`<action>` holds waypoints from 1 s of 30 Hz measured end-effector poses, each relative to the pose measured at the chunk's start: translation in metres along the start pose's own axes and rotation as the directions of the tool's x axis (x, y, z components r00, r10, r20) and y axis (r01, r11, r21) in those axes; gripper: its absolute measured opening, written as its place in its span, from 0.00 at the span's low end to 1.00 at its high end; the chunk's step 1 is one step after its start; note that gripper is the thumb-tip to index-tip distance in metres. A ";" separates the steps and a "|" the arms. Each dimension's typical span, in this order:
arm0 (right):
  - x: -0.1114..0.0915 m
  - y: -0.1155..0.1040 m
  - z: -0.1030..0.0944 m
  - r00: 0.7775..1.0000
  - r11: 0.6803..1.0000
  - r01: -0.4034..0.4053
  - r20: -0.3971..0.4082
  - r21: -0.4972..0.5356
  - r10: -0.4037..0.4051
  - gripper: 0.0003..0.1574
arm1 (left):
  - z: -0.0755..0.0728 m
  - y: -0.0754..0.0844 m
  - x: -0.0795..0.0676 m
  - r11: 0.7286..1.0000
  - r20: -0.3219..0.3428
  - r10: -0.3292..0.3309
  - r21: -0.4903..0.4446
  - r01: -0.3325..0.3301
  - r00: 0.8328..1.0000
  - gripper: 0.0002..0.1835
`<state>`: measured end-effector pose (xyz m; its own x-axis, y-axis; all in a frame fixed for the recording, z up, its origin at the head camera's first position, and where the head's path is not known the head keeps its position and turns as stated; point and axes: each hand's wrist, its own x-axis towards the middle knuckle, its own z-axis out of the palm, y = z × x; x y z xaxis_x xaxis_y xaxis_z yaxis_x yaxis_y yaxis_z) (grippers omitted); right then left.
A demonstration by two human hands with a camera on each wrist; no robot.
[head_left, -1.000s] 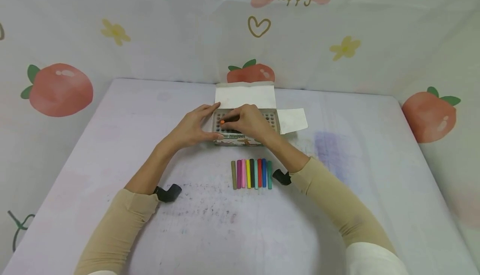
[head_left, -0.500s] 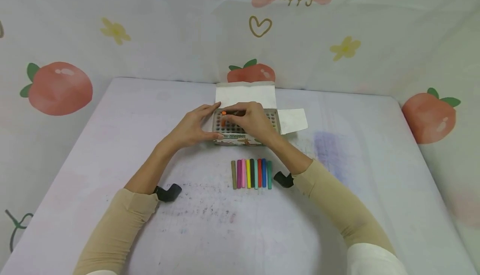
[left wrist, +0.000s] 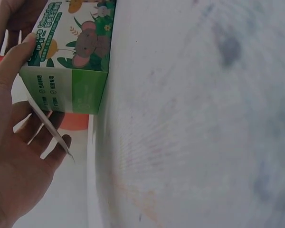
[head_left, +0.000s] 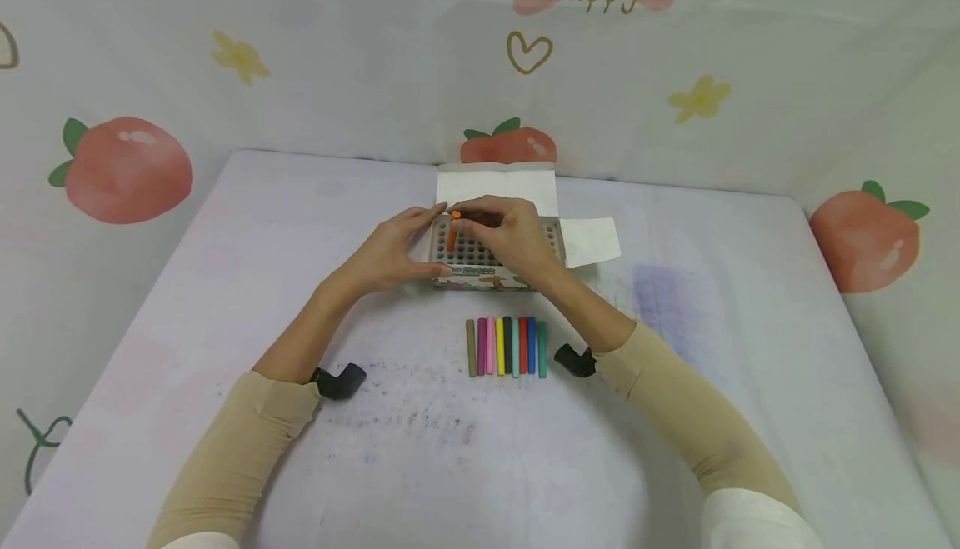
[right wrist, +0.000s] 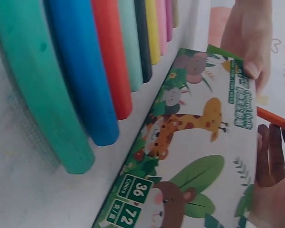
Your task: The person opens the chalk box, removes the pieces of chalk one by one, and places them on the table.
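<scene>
My left hand point(head_left: 386, 251) holds the left end of a crayon box point(head_left: 483, 280), thumb at its front top edge and fingers toward the back. Animals are printed on the box front point(right wrist: 194, 123), and its top shows a grid of round holes. Between thumb and fingers, my right hand point(head_left: 521, 237) pinches an orange crayon point(head_left: 452, 234) upright over the left part of the grid. The crayon's lower end overlaps the holes in the head view. The right hand hides part of the grid.
In front of the box lies a row of several crayons point(head_left: 507, 347), olive through pink, black and red to green. The box's white lid point(head_left: 498, 187) stands open at the back, and a side flap point(head_left: 590, 242) sticks out rightward. A printed cloth hangs behind the table.
My right hand has risen a little and moved slightly back, lifting the orange crayon so that more of its length shows above the holes. The left hand stays on the box.
</scene>
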<state>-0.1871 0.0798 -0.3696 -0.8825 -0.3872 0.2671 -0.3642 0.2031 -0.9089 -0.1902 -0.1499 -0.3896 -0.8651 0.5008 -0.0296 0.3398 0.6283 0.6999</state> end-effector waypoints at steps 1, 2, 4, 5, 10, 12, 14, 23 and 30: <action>-0.001 -0.002 -0.001 1.000 1.000 0.007 -0.003 0.013 -0.007 0.15 | 0.000 0.000 0.000 1.000 -0.001 0.000 0.002 0.000 1.000 0.54; -0.001 -0.003 -0.001 1.000 1.000 0.014 -0.005 0.020 -0.014 0.15 | 0.000 0.001 0.000 1.000 -0.003 0.000 0.006 0.000 1.000 0.54; -0.002 -0.007 -0.003 1.000 0.999 0.023 -0.010 0.023 -0.023 0.15 | -0.001 0.001 0.000 1.000 -0.003 -0.002 0.011 0.002 1.000 0.54; -0.003 -0.008 -0.003 1.000 1.000 0.021 -0.013 0.018 -0.021 0.15 | -0.001 0.000 0.000 1.000 -0.003 -0.005 0.013 0.005 1.000 0.53; -0.009 -0.014 -0.010 1.000 1.000 -0.007 -0.012 -0.007 0.007 0.16 | 0.000 0.000 -0.001 1.000 -0.003 -0.015 0.004 0.015 1.000 0.53; -0.013 -0.015 -0.013 1.000 1.000 -0.023 -0.010 -0.005 0.023 0.16 | 0.002 -0.001 -0.001 1.000 -0.002 -0.014 -0.001 0.014 1.000 0.53; -0.018 -0.015 -0.016 0.999 0.999 -0.044 -0.013 0.005 0.044 0.16 | 0.002 -0.002 -0.001 1.000 -0.001 -0.013 -0.005 0.013 1.000 0.53; -0.036 -0.017 -0.038 0.988 0.990 -0.137 -0.076 0.017 0.138 0.17 | -0.001 0.001 -0.001 1.000 -0.001 0.000 0.026 0.000 1.000 0.54; -0.046 -0.015 -0.048 0.981 0.986 -0.166 -0.095 0.025 0.168 0.16 | -0.001 0.002 0.000 1.000 0.003 0.007 0.016 -0.007 1.000 0.55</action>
<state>-0.1557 0.1381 -0.3529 -0.9554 -0.2600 0.1403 -0.2051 0.2416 -0.9485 -0.1900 -0.1488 -0.3873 -0.8617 0.5066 -0.0268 0.3515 0.6343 0.6886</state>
